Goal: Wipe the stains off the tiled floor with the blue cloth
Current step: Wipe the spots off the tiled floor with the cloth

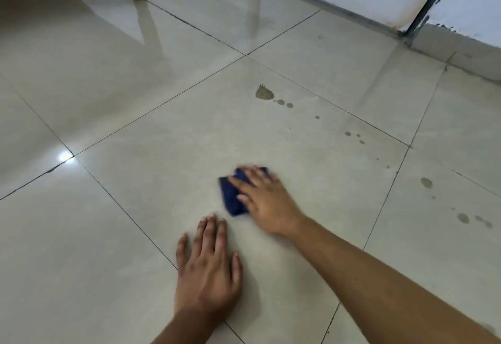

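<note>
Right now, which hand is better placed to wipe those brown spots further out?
The right hand. It already presses the blue cloth flat on the floor, on the side nearer the brown stains. The left hand lies flat on the tile as a prop, holding nothing.

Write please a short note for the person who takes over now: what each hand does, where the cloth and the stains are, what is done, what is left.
Right hand: fingers spread flat, pressing the blue cloth on the floor tile.
Left hand: flat on the same tile, near the cloth, holding nothing.
Stains: large brown stain with small drops trailing right, further drops beyond, and more spots on the tile at right.
Done: the area around the cloth shows no spots.
Left: all stains above are untouched; the cloth is apart from them, so it likely goes forward and right next.
</note>
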